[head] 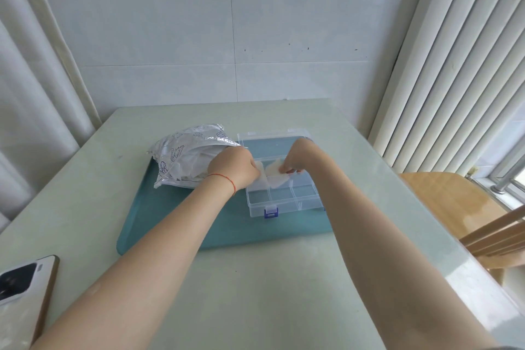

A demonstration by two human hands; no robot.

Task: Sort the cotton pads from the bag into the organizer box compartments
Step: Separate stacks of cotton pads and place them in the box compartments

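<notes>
A phone (24,278) lies at the near left corner of the bench (255,293), well away from the work. Next comes a lot of bare bench, and both arms reach across it. Past that sits a blue tray (176,224), and the bag and the box both rest on it. The front edge of the tray is near the middle of the bench, so nothing is close to falling off. The clear organizer box (284,202) stands on the right part of the tray with its lid (272,136) open and leaning back. Its front row of compartments looks empty, so I think the job has only just begun. The left hand (235,169) has its fingers curled, and it pinches the edge of a white cotton pad (262,176) over the left side of the box. The right hand (295,162) has its fingers bent down, and it pinches another cotton pad (277,176) over the middle of the box. The two pads touch, or nearly touch, and I cannot tell if they are stuck together. I also cannot tell which compartment each one is going into. The shiny bag (187,153) lies on the left part of the tray, touching the box at its open end. It looks puffy, and more white pads show inside, so most of the sorting is left to do. There is open room on the bench to the right of the box. A wooden chair (454,207) stands off that side. Behind the tray is more bare bench and then the wall.
</notes>
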